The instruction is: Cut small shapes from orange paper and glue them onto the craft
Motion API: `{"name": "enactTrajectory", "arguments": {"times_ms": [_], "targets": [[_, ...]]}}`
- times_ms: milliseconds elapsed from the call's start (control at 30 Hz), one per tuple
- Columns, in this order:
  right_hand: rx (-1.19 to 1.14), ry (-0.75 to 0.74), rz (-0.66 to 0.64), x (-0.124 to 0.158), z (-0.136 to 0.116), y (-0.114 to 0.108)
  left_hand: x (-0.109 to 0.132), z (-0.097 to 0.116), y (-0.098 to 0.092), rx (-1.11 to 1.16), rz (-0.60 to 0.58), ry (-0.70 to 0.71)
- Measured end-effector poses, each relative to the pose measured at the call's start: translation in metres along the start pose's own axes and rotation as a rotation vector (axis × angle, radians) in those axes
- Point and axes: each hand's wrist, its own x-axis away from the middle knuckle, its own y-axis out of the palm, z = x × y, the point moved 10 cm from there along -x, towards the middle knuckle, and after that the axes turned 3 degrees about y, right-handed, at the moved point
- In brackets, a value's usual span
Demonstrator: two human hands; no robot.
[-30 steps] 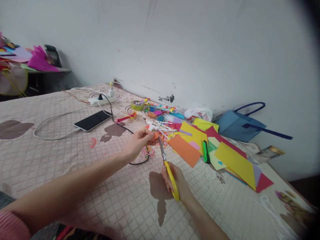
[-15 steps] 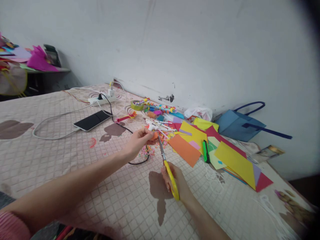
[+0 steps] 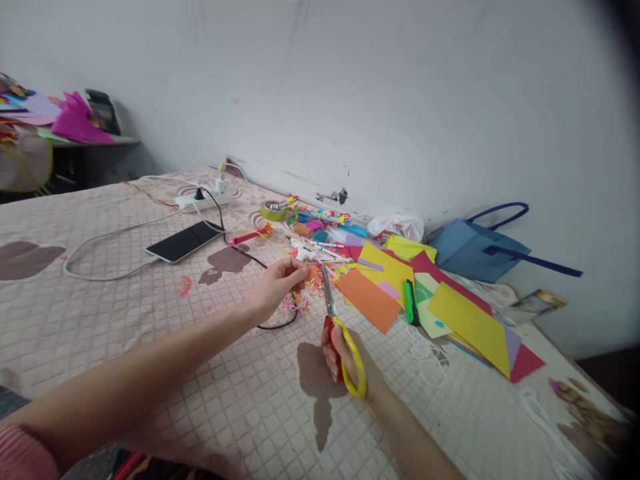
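Between the thumb and fingers of my left hand is a small orange paper piece. My right hand grips scissors with yellow and red handles, their blades pointing away from me and lying just right of the orange piece. Small paper scraps are scattered beneath and beside my left hand. A white glue gun rests just beyond my fingertips. To the right lies an orange sheet, with a green cutter beside it on other coloured papers.
A phone on a cable and a power strip sit at the left. A black cord loops near my left hand. Yellow sheets, white string and a blue bag are at the right, by the wall.
The scissors have moved slightly right, away from the orange piece, and turned, so the red handle shows. My right hand has shifted with them. My left hand has stayed nearly in place.
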Motion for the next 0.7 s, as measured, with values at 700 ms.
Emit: {"name": "enactTrajectory", "arguments": {"times_ms": [700], "targets": [[0.356,-0.144,0.110,0.005,-0.012,-0.008,0.007,-0.012,0.010,0.152,-0.041,-0.115]]}}
